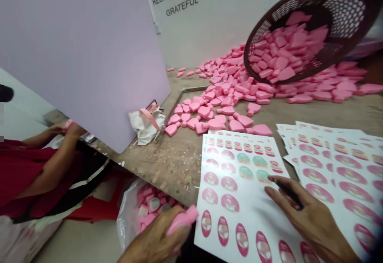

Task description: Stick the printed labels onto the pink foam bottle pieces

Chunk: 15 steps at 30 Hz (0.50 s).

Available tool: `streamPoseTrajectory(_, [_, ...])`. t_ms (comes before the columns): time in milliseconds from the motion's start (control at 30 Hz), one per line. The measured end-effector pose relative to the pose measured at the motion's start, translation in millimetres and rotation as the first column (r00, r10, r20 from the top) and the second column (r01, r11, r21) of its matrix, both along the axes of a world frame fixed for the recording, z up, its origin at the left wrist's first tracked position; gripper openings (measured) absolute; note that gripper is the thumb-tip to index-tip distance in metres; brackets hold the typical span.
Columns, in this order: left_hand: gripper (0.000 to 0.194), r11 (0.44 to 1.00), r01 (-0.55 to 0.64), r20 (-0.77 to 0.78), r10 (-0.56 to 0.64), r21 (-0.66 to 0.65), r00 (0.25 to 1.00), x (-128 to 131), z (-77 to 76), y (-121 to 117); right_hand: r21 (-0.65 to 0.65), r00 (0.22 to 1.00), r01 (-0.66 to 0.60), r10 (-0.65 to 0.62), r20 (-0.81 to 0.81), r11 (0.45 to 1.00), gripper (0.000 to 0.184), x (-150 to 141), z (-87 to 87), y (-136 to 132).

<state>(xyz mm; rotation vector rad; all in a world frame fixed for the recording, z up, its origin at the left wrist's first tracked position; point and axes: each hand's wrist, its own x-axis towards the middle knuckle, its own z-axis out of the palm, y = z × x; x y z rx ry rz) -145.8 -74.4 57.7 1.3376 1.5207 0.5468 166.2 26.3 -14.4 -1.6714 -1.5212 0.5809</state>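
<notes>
My left hand [157, 235] is wrapped around a small pink bottle-shaped piece [184, 220], its narrow end pointing up and right, over the table's front edge. Close by, a clear plastic bag [126, 211] holds more pink pieces, some with labels on them. My right hand [314, 211] grips a slim black pen-like tool [289, 193]. The fingertips are at a green sticker on the label sheet [251, 209], which carries rows of pink, green and red stickers. Whether the tool's tip touches that sticker cannot be made out.
A heap of pink bottle-shaped pieces [224, 95] spills from a tipped brown basket [353, 52]. More label sheets [344, 139] lie at the right. A white cloth bag [143, 125] stands by the lilac partition [98, 55]. Another person's arm [56, 155] shows at left.
</notes>
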Motion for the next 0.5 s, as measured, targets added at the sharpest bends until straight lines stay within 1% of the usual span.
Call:
streamPoseTrajectory(33, [0.023, 0.999, -0.024, -0.074, 0.027, 0.043, 0.997, -18, 2.6, -1, -0.009, 1.0, -0.017, 0.017, 0.0, 1.0, 0.044, 0, -1.7, 1])
streamPoseTrajectory(67, [0.024, 0.995, -0.041, -0.163, 0.056, 0.096, 0.985, -32, 4.3, 4, -0.022, 0.999, -0.035, 0.035, -0.01, 0.999, 0.045, -2, -2.4, 2])
streamPoseTrajectory(100, [0.024, 0.989, -0.041, -0.263, 0.078, 0.142, 0.962, -42, 4.8, 15, -0.032, 0.999, -0.047, 0.046, -0.025, 0.998, 0.045, -5, -2.6, 2])
streamPoseTrajectory(133, [0.023, 0.979, -0.018, -0.401, 0.1, 0.203, 0.91, -48, 3.9, 34, -0.031, 0.998, -0.045, 0.043, -0.04, 0.999, 0.046, -8, -2.5, 1])
streamPoseTrajectory(167, [0.024, 0.967, 0.023, -0.558, 0.126, 0.252, 0.82, -50, 1.6, 58, -0.032, 0.998, -0.037, 0.035, -0.048, 0.999, 0.047, -12, -2.6, 1])
streamPoseTrajectory(233, [0.026, 0.948, 0.077, -0.728, 0.184, 0.309, 0.661, -48, -5.9, 118, -0.047, 0.999, -0.007, 0.005, -0.049, 0.999, 0.048, -14, -4.6, 0])
streamPoseTrajectory(267, [0.028, 0.939, 0.066, -0.746, 0.224, 0.338, 0.627, -45, -10.5, 150, -0.062, 0.999, 0.012, -0.014, -0.043, 0.998, 0.048, -12, -7.0, -1])
streamPoseTrajectory(300, [0.029, 0.935, 0.05, -0.753, 0.251, 0.352, 0.609, -43, -15.1, 180, -0.078, 0.999, 0.032, -0.035, -0.037, 0.996, 0.048, -8, -10.0, -2])
streamPoseTrajectory(367, [0.034, 0.935, 0.015, -0.763, 0.279, 0.353, 0.583, -41, -23.9, 231, -0.106, 0.996, 0.077, -0.081, -0.03, 0.991, 0.047, 3, -16.6, -5])
streamPoseTrajectory(433, [0.037, 0.947, -0.017, -0.775, 0.273, 0.321, 0.57, -43, -31.2, 264, -0.116, 0.992, 0.118, -0.122, -0.023, 0.986, 0.046, 14, -19.9, -10])
streamPoseTrajectory(500, [0.039, 0.964, -0.034, -0.787, 0.235, 0.263, 0.57, -49, -36.2, 281, -0.125, 0.993, 0.116, -0.118, -0.009, 0.985, 0.046, 21, -16.7, -13])
